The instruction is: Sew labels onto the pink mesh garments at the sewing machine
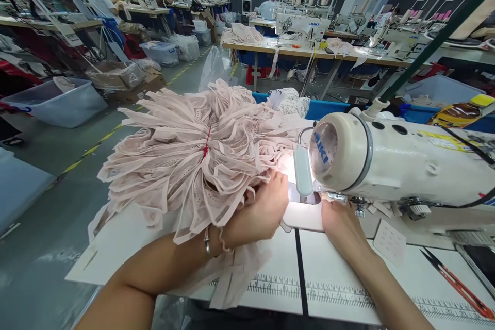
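A large heap of pale pink-beige fabric pieces, tied with a red cord, lies on the left of the sewing table. My left hand is closed at the heap's right edge, its fingers curled on the beige fabric. Under the head of a white sewing machine, beside the lit plate, is my right hand. Its fingertips are hidden by the machine, so what they hold does not show. More thin beige fabric hangs below my left forearm over the table's front edge.
Red-handled scissors-like snips lie at the right front, near a small paper card. A ruler strip runs along the front edge. Behind stand a yellow-capped bottle and another machine table. Plastic bins and people are farther off.
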{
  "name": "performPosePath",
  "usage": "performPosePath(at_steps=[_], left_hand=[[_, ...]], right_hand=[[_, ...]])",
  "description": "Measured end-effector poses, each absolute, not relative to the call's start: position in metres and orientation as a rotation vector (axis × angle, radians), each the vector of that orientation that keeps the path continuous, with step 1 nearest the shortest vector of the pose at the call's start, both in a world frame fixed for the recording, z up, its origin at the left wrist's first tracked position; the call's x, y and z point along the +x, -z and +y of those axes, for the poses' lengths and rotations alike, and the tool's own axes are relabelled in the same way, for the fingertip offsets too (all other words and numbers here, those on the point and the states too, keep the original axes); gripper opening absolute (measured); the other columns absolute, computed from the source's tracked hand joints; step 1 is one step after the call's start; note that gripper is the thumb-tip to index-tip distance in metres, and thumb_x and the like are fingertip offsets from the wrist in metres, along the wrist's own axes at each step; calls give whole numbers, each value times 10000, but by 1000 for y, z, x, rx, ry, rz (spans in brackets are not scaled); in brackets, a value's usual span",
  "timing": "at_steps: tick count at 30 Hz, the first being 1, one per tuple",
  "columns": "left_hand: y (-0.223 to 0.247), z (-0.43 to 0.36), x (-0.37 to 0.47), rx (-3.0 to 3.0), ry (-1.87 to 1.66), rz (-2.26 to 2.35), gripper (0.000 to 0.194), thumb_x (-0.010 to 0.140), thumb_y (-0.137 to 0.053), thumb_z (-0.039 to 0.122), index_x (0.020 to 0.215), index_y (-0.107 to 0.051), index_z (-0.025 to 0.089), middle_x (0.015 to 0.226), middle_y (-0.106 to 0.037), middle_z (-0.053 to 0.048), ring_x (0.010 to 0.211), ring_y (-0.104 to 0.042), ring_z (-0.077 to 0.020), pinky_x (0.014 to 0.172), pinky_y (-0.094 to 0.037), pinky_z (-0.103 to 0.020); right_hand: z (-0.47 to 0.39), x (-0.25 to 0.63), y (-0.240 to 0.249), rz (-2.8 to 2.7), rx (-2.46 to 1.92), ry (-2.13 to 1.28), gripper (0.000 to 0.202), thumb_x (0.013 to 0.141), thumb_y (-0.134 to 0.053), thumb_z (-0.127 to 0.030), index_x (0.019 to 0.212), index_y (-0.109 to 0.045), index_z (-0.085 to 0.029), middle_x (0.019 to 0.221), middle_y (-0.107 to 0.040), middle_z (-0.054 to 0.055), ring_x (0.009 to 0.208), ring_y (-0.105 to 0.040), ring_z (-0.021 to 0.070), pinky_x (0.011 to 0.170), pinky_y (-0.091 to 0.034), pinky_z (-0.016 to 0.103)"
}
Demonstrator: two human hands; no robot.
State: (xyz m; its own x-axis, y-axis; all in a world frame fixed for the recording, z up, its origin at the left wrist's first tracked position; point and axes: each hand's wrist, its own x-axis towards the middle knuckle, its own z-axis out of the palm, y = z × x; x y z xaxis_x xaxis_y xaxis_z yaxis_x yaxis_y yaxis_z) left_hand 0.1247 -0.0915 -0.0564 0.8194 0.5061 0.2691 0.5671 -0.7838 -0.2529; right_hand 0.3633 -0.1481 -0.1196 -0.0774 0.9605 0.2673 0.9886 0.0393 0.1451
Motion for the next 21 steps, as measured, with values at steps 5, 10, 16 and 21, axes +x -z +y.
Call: performPosePath(at_steps=[5,10,16,21], left_hand=[[11,-141,76,-3168,121,11,145,959,-556,216,847,-637,171,835,-627,-39,732,-543,-177,819,-450,-345],[-5,-155,20,-3399,-104,-375,201,901,-704,357,855,-616,182,832,-644,3,791,-587,-161,783,-430,-281],[17,-147,8,-3262,-81,-820,177,931,-519,36,1014,-590,176,1039,-649,-21,907,-609,-169,808,-433,-265],[62,-133,62,-3103,291,-284,380,1006,-423,116,1381,-476,148,1452,-514,-97,1358,-444,-219,1136,-301,-388]], right_hand=[[-173,311,86,-2243,-1492,222,199,969,-440,-196,891,-622,-211,786,-665,42,743,-598,188,773,-425,342],[-217,225,100,-2190,-1322,-48,456,886,-582,-334,1298,-501,-156,1044,-686,109,927,-604,261,852,-433,430],[-216,262,120,-2036,-1551,-230,111,869,-498,-190,882,-589,-251,688,-602,-3,690,-592,205,760,-450,391],[-193,332,97,-1771,-1893,-212,114,810,-525,-323,859,-602,-254,727,-609,9,590,-582,191,570,-458,324]])
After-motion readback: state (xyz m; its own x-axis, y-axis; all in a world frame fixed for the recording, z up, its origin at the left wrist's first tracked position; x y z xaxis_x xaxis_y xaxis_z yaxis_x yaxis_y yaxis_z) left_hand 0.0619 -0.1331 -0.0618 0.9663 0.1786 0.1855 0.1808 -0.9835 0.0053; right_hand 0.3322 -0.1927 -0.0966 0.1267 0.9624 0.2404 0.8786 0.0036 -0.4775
